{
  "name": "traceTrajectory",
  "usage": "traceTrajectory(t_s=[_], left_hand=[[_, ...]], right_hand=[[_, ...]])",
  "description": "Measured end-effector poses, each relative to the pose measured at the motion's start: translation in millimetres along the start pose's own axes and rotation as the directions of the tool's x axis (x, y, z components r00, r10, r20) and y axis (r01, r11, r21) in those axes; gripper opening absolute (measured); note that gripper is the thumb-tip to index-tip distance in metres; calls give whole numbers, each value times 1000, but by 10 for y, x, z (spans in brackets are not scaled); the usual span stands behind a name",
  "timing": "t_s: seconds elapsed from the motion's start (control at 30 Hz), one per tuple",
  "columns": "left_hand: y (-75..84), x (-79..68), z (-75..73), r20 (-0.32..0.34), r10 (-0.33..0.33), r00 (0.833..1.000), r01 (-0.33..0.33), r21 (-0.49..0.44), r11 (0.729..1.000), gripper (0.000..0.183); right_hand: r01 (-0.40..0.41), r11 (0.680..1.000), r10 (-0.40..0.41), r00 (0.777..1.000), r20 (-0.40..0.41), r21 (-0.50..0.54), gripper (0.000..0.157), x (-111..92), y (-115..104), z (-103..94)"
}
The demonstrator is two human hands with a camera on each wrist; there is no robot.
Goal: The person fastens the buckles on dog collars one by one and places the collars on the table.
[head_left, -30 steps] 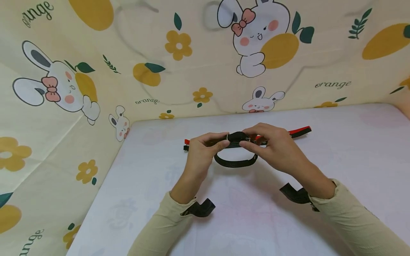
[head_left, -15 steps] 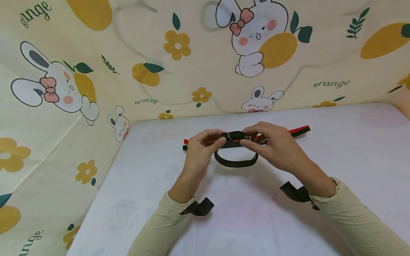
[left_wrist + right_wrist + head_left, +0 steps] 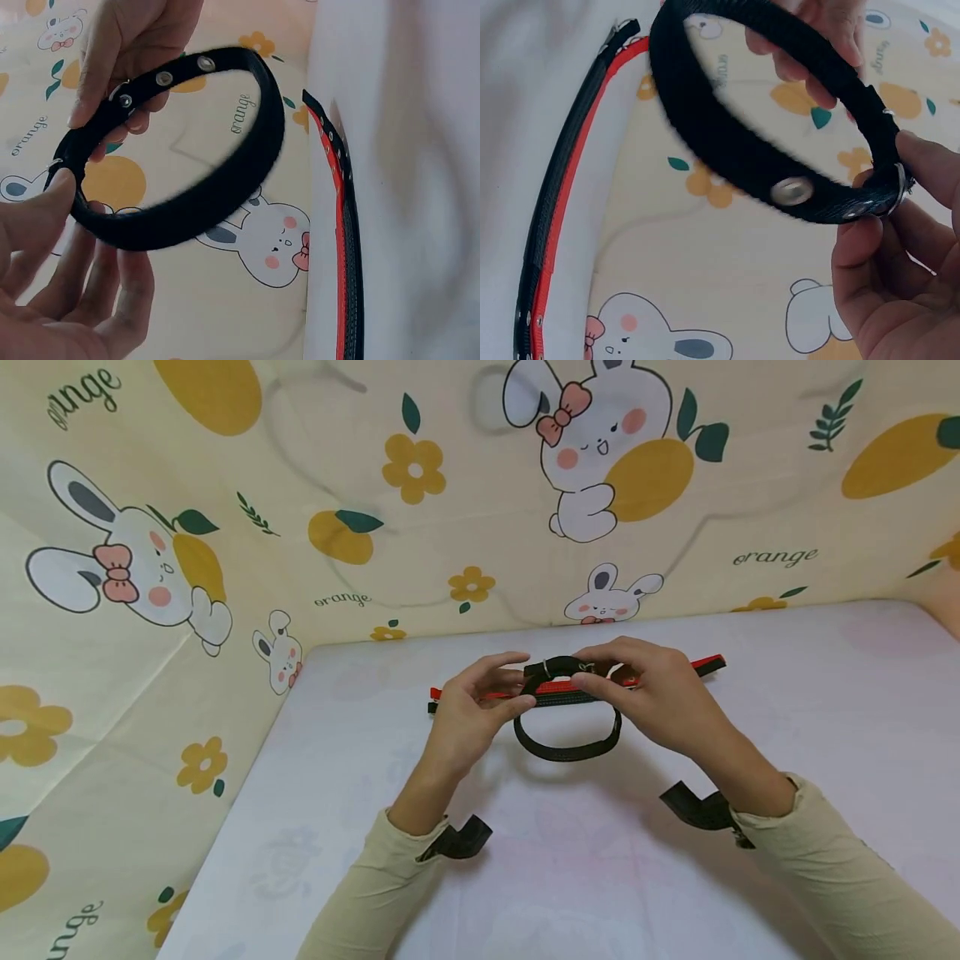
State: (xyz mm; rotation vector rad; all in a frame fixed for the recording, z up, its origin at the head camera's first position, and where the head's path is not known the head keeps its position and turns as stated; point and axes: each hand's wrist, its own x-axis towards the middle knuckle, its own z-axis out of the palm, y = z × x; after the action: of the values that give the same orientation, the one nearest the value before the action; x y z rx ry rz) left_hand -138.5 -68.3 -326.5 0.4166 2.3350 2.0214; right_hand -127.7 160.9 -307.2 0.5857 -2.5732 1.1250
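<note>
A black collar [image 3: 567, 753] with metal eyelets is closed into a loop and held up above the white table. My right hand [image 3: 660, 697] pinches it beside the metal buckle [image 3: 901, 187], thumb on one side and fingers on the other. On the opposite side of the buckle, my left hand [image 3: 467, 718] holds the band between thumb and lower fingers, its index finger stretched out clear of it. In the left wrist view the strap end with several eyelets [image 3: 164, 78] runs along the loop. Behind the hands, a red strap [image 3: 340, 255] and a black strap [image 3: 352, 225] lie side by side.
The white table [image 3: 570, 860] meets a cream cloth wall [image 3: 420, 543] printed with rabbits and oranges at the back and left. Black bands [image 3: 459, 840] hang from both sleeve cuffs.
The collar has risen slightly and turned, so its loop looks rounder and sits a little further right. My left index finger has lifted off the band. The straps on the table stay put.
</note>
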Motion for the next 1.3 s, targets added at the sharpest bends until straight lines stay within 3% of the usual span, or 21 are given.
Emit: traceTrajectory(t_s=[0.1, 0.23, 0.37, 0.5, 0.6, 0.7, 0.8, 1.13, 1.3], left_hand=[[10, -2, -4, -23, 6, 1000, -6, 25, 1000, 44], [-4, 2, 10, -67, -7, 998, 7, -11, 1000, 41], [-38, 11, 10, -90, -4, 996, -2, -76, 997, 36], [-77, 40, -31, -119, -10, 993, -7, -137, 990, 36], [-80, 62, -73, -128, -38, 991, 12, -193, 981, 36], [-61, 73, -109, -112, -64, 992, 39, -215, 976, 36], [-49, 77, -132, -80, -80, 994, 63, -202, 977, 35], [-25, 67, -153, -39, -89, 995, 80, -198, 977, 36], [-10, 66, -180, -22, -93, 995, 87, -205, 975, 36]], right_hand=[[-42, 999, 42, 999, 15, 8, 29, 5, 0, -22], [-94, 996, 94, 995, 28, -6, 35, -5, -8, -63], [-95, 995, 95, 994, 44, -21, 33, -1, -12, -98], [-45, 999, 46, 993, 105, -14, 35, 14, 7, -167], [4, 1000, -3, 981, 192, -3, 55, 14, 47, -247], [44, 999, -50, 954, 295, 28, 83, 5, 97, -311], [98, 995, -104, 933, 346, 33, 95, -3, 136, -333], [200, 980, -192, 940, 282, 1, 92, 7, 146, -306], [161, 987, -159, 950, 271, 13, 88, 14, 139, -315]])
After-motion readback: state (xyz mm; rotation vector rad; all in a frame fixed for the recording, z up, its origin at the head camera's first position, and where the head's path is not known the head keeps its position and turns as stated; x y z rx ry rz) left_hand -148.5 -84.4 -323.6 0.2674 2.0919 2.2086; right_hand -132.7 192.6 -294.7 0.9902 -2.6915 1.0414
